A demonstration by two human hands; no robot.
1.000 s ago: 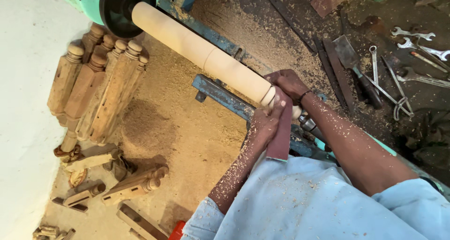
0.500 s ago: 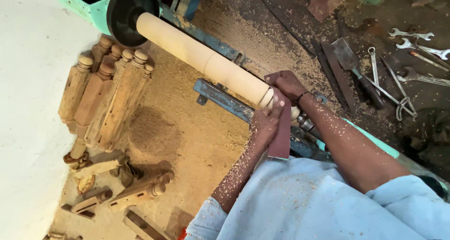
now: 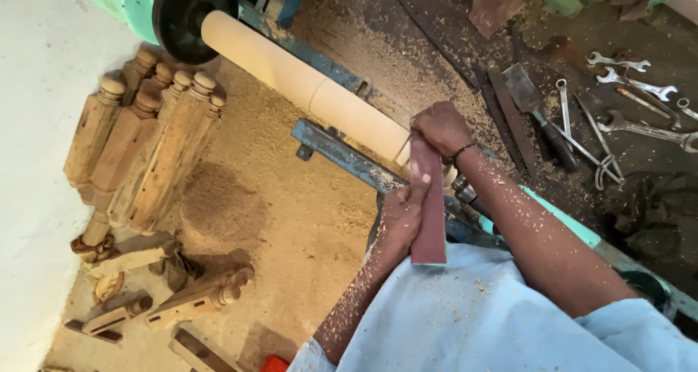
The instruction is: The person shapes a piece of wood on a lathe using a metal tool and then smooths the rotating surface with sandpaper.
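A pale wooden cylinder (image 3: 305, 81) is mounted on a lathe, running from a black faceplate (image 3: 182, 9) at the top left down to the right. A dark red strip of sandpaper (image 3: 429, 205) wraps over the cylinder's right end. My right hand (image 3: 440, 125) grips the strip's far end on top of the wood. My left hand (image 3: 400, 216) grips the strip's near end below the cylinder. Sawdust coats both forearms.
Turned wooden legs (image 3: 145, 139) lean at the left, with more turned pieces (image 3: 196, 296) lying on the sawdust-covered floor. The blue lathe bed (image 3: 342, 154) runs under the cylinder. Wrenches (image 3: 632, 74), chisels (image 3: 542, 118) and metal bars lie at the upper right.
Both hands stay at the cylinder's right end with the sandpaper strip. The view has shifted slightly, so the lathe and legs sit a little more to the right and lower.
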